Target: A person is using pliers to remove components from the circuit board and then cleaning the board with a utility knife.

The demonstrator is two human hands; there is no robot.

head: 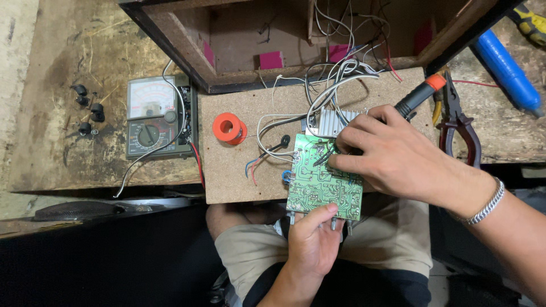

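A green circuit board [318, 182] lies at the near edge of a brown particle board [239, 176], with white wires [335, 79] running from it to the back. My left hand [310, 241] pinches the board's near edge from below. My right hand [392, 153] holds a soldering iron [418, 96] with a black grip and orange collar. Its tip, mostly hidden by my fingers, rests on the board's upper right part. A ribbed metal heat sink [333, 122] sits at the board's far edge.
An orange solder spool [228, 127] stands on the particle board. An analog multimeter [154, 116] lies to the left, with several small black knobs [88, 108] beyond it. Red-handled pliers [458, 122] and a blue tube [506, 71] lie at the right. An open wooden box [187, 48] is behind.
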